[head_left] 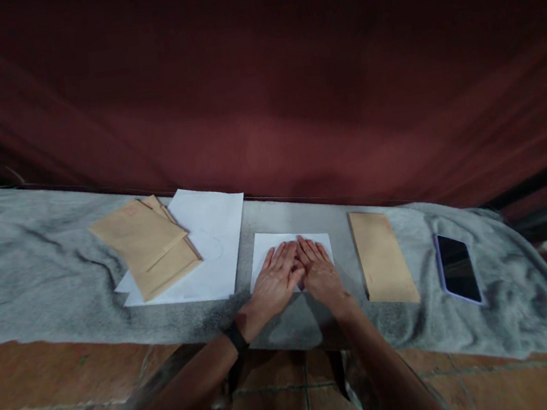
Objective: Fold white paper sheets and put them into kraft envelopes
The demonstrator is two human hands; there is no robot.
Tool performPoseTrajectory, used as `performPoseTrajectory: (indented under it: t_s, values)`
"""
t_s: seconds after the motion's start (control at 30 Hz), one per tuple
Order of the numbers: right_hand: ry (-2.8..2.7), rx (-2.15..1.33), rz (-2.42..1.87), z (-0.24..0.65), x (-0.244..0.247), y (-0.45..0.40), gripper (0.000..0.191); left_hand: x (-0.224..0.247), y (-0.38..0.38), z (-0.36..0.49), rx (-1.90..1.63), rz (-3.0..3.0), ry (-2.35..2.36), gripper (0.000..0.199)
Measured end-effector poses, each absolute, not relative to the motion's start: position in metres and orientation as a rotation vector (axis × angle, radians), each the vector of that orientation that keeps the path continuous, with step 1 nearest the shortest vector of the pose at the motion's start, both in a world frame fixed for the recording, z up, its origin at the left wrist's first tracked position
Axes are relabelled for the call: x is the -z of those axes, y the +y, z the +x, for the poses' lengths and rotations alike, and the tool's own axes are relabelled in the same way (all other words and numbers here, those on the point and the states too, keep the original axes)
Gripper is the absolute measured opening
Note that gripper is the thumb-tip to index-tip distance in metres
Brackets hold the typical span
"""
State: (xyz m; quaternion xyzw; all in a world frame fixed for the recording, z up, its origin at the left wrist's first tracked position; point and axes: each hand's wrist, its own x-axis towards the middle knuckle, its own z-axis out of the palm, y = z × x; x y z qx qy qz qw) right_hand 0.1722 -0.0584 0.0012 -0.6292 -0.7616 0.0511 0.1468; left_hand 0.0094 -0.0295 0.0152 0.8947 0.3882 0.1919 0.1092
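A white sheet of paper (264, 243) lies on the grey cloth (77, 284) in the middle. My left hand (277, 277) rests flat on its left part, fingers stretched out. Beside it, my right hand (318, 269) presses flat on the right part, its fingers extended and the two hands touching near the centre. Both hands cover much of the sheet, and its lower edge is partly hidden. To the right lies a stack of brown envelopes (384, 256).
At the left, several brown envelopes (142, 242) lie fanned over larger white sheets (212, 240). A phone in a purple case (458, 268) lies at the right. A dark red curtain (259, 99) hangs behind, and floor tiles (49, 382) show in front.
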Motion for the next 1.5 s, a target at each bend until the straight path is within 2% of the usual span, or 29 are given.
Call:
performPoseTrajectory:
  t_s: [0.33, 1.07, 1.23, 1.5]
  values:
    - [-2.008, 0.041, -1.980, 0.175, 0.006, -0.060, 0.052, -0.002, -0.010, 0.008, -0.447, 2.732, 1.404, 0.069]
    - [-1.808, 0.348, -2.017, 0.198, 0.022, -0.083, 0.065, -0.001, -0.016, -0.011, -0.480, 2.635, 1.660, 0.076]
    - [-1.807, 0.297, -2.014, 0.199, 0.017, -0.084, 0.065, -0.013, -0.022, -0.006, -0.441, 2.720, 1.579, 0.069]
    - [-2.038, -0.054, -1.802, 0.169, 0.005, -0.087, 0.059, -0.015, -0.043, 0.012, -0.316, 2.803, 1.342, 0.061]
